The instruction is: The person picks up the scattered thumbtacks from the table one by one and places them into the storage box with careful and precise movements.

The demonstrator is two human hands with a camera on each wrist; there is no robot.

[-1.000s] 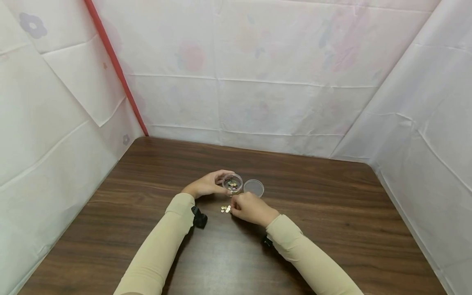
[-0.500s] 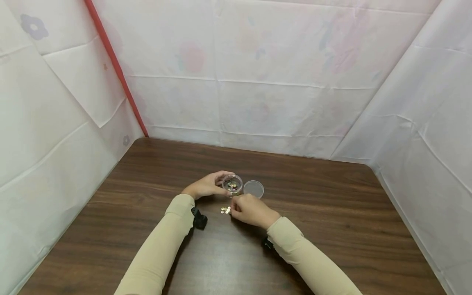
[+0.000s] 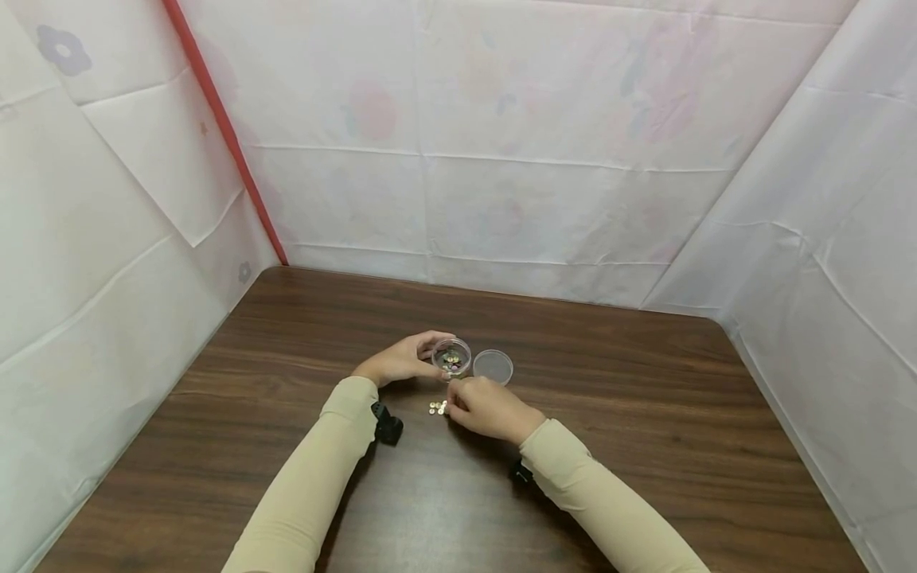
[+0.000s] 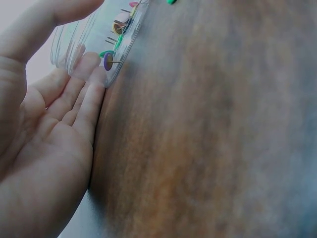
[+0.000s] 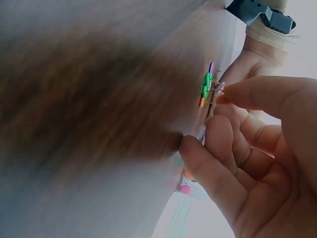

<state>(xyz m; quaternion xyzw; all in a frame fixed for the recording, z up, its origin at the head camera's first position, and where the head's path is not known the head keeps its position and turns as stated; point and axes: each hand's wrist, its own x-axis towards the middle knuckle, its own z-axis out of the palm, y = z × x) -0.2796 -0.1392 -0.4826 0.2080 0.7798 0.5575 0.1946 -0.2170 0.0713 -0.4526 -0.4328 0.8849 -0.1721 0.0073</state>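
A clear round plastic container [image 3: 440, 347] holding several coloured thumbtacks [image 4: 108, 60] stands on the table. My left hand [image 3: 403, 360] grips its left side, thumb in front and fingers round the back. Just in front of it, several thumbtacks [image 3: 435, 408] lie grouped on the wood, gold-looking from above. My right hand [image 3: 494, 407] is beside that group with its fingers bent. In the right wrist view, a pale thumbtack [image 5: 220, 88] is pinched at my thumb tip; green, purple and orange tacks [image 5: 206, 85] sit close by with pins sticking out.
The clear round lid [image 3: 494, 367] lies right of the container, behind my right hand. The brown wooden table [image 3: 609, 382] extends around both arms. White patterned sheets [image 3: 544, 159] enclose its back and sides. A black wrist camera [image 3: 388, 424] hangs below the left cuff.
Almost nothing differs. My right fingers have shifted very slightly at the tack group, while my left hand, the container and the lid stay in place.
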